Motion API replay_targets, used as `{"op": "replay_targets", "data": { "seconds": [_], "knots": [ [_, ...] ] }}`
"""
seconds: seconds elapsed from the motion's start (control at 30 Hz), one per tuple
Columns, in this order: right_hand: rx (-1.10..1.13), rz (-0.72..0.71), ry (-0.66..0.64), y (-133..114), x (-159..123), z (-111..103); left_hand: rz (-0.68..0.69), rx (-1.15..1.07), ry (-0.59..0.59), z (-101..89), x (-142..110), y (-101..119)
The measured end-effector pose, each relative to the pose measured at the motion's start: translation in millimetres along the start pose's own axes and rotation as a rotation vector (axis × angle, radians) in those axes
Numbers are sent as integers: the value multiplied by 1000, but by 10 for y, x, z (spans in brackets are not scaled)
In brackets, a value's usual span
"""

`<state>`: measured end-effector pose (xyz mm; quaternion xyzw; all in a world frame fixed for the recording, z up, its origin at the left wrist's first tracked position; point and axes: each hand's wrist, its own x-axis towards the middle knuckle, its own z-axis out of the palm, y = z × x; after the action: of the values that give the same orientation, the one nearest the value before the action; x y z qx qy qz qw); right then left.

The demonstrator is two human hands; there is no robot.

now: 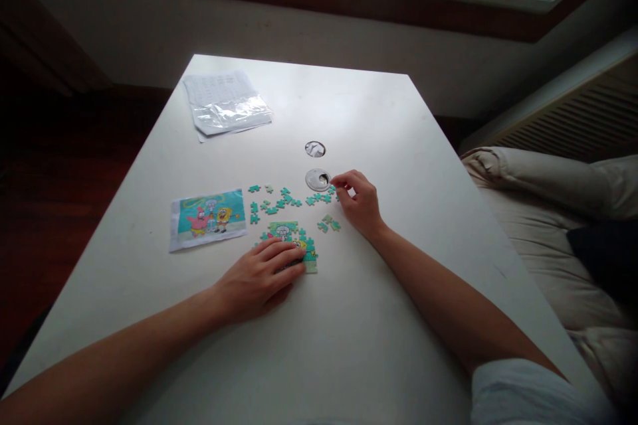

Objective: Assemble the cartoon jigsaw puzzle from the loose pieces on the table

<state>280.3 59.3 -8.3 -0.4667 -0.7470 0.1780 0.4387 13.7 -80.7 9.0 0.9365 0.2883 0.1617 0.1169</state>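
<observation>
My left hand [269, 272] lies flat over a partly joined jigsaw puzzle [311, 265], its fingers stretched across the lower left and hiding part of the cartoon picture. Further right, my right hand [359, 202] has thumb and forefinger pinched on a small teal puzzle piece [332, 190], at the right end of a row of loose pieces [319, 198]. A few more loose pieces [329, 223] lie just below that hand. Teal pieces [286, 199] are scattered above the joined puzzle. To their left rests a picture sheet [209, 219] with cartoon figures.
The white table [379, 119] has a round hole [315, 149] and a round grommet cap [316, 179] near my right hand. Papers in a clear plastic sleeve [226, 106] lie at the far left. A beige cushioned seat [523, 232] stands along the right side.
</observation>
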Motion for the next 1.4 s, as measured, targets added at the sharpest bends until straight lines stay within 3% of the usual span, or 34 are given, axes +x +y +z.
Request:
{"op": "replay_targets", "data": {
  "seconds": [0.53, 1.4],
  "knots": [
    [28, 60, -31, -12, -4, -4, 6, 12, -3, 22, -11, -8],
    [55, 43, -45, -1, 8, 3, 3, -4, 12, 2, 0, -2]
  ]
}}
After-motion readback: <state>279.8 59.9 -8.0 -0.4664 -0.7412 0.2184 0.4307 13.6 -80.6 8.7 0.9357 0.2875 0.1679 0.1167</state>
